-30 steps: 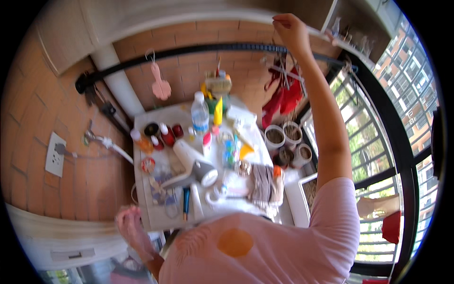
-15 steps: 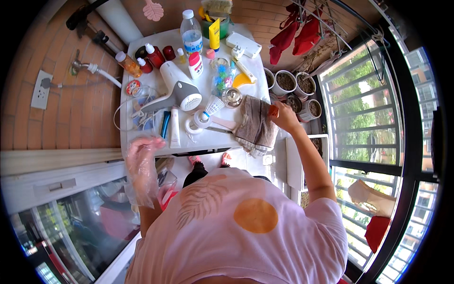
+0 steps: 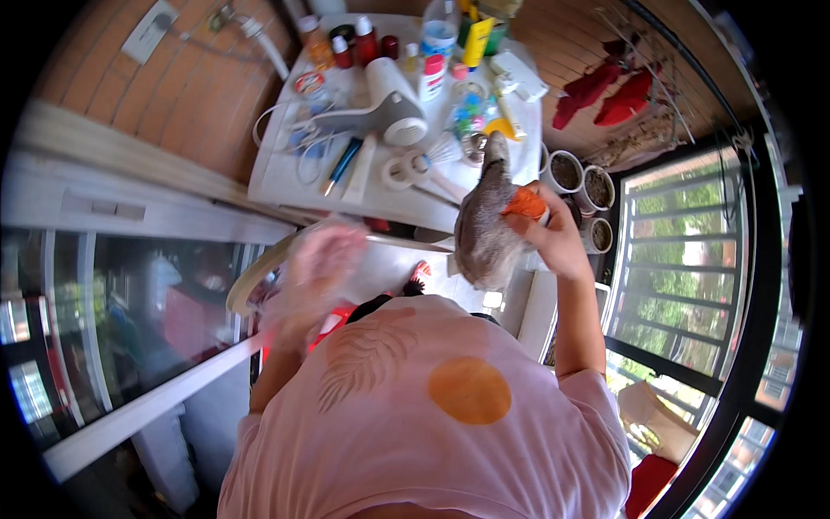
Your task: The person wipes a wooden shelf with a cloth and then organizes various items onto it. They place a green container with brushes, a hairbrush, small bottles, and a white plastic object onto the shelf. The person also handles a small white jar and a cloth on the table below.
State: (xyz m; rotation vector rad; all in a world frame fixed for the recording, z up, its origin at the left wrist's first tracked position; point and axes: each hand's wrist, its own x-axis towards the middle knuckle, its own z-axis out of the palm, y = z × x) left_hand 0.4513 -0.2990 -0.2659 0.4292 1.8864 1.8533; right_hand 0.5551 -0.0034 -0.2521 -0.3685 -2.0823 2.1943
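Observation:
My right hand (image 3: 553, 232) is closed on a bunched grey-brown towel (image 3: 488, 229) and a crumpled orange piece (image 3: 526, 204), which looks like cloth. The towel hangs at the table's right front edge, its top end sticking up. My left hand (image 3: 328, 251), in a loose clear plastic glove, is in front of the table near its left front edge; motion blurs its fingers. Nearest to it on the white table (image 3: 285, 177) lie a blue tube (image 3: 344, 164) and a white tube (image 3: 360, 171). Beside these are a white tape roll (image 3: 398, 174) and a shuttlecock (image 3: 437, 154).
Behind the tubes lies a grey-white hair dryer (image 3: 393, 104) with its cord. Bottles, a water bottle (image 3: 438, 39) and a yellow tube (image 3: 477, 43) stand at the back. Soil-filled pots (image 3: 566, 173) sit right of the table, by the barred window (image 3: 683, 251).
My right hand has lifted the towel off the tabletop, bunching it, and the orange piece shows more. My left hand has moved right. The whole view has shifted and tilted.

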